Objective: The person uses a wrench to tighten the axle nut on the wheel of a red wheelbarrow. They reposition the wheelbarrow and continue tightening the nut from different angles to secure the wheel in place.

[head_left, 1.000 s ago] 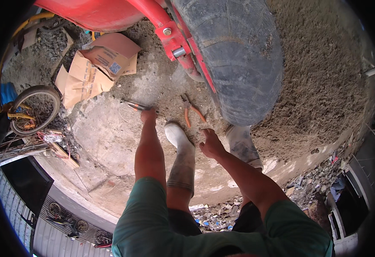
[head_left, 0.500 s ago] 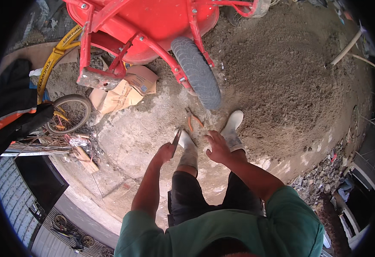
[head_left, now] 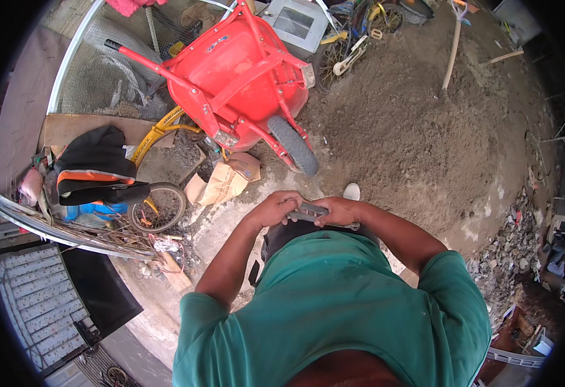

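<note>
Both hands are close together in front of my waist, on a grey metal hand tool whose exact kind I cannot make out. My left hand has its fingers curled round the tool's left part. Against its right end, my right hand is closed with thumb and fingers on it. A red wheelbarrow is ahead, tipped so that its legs and its black wheel face me. One white boot shows beyond my right forearm.
A big heap of grey sand lies to the right, with a wooden-handled tool standing at its far side. To the left are torn brown paper, a yellow bicycle frame and a black-and-orange jacket. Rubble lies at the right.
My hands have come together at my waist, the right one from open to closed on the tool that the left held. The view has tilted up; the orange-handled pliers on the ground no longer show.
</note>
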### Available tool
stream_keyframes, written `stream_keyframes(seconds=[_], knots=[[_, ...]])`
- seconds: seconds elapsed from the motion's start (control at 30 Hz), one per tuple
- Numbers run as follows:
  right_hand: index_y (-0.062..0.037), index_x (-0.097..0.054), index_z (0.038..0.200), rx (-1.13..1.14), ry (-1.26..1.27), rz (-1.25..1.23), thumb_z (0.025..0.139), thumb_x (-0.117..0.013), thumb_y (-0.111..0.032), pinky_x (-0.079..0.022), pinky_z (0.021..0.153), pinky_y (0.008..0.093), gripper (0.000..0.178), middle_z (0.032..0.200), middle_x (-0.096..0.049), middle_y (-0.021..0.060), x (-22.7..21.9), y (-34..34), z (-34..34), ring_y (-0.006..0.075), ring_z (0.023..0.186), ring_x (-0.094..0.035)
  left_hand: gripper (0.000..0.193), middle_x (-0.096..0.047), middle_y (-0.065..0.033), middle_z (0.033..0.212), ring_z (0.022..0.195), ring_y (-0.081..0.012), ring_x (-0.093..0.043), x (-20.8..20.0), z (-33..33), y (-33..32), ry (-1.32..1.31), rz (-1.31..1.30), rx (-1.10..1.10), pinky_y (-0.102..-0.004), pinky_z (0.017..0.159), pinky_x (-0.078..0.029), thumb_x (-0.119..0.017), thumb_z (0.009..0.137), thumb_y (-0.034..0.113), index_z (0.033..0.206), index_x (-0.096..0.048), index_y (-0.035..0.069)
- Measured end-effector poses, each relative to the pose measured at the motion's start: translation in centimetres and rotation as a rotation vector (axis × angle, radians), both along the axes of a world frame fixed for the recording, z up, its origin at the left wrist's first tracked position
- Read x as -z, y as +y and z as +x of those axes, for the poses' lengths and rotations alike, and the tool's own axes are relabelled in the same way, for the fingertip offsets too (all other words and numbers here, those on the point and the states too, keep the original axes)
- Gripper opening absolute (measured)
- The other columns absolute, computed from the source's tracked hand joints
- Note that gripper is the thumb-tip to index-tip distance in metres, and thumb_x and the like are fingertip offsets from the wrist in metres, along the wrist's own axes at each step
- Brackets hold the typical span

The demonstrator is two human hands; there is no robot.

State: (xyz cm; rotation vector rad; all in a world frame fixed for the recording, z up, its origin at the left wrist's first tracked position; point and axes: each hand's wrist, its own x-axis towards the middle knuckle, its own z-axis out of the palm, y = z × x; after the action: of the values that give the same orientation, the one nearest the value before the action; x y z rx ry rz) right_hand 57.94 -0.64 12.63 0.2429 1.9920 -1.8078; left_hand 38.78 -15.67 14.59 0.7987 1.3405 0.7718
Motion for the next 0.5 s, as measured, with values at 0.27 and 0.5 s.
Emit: stream_keyframes(seconds=[0.27,0.5], knots=[[-0.0078,-0.037,0.14,0.655,-0.156,-0.173,0.093,-0.051,-0.012,-0.041,0.046,0.0255,0.049,0.082,-0.067,0.0087,2.1,4.8,8.4,0.0093,0.053,-0.05,0.043,-0.062,-0.009,0.098,0.082,-0.0184,-0.06,5.0,-5.8,-3.5,0.323,-0.037,-0.287,-0.0317,0.066,-0.049,-0.06,0.088,0.036,0.118,-0.055,0.005],[-0.0095,-0.021,0.147,1.371,-0.456,-0.269,0.087,-0.042,0.003,-0.054,0.051,0.0353,0.064,0.091,-0.063,0.0183,9.0,4.4,24.4,0.0201,0.059,-0.06,0.032,-0.062,-0.0063,0.093,0.081,-0.017,-0.06,7.3,-9.5,-12.3,0.341,-0.376,-0.383,-0.0313,0.068,-0.05,-0.056,0.089,0.03,0.11,-0.059,0.007]])
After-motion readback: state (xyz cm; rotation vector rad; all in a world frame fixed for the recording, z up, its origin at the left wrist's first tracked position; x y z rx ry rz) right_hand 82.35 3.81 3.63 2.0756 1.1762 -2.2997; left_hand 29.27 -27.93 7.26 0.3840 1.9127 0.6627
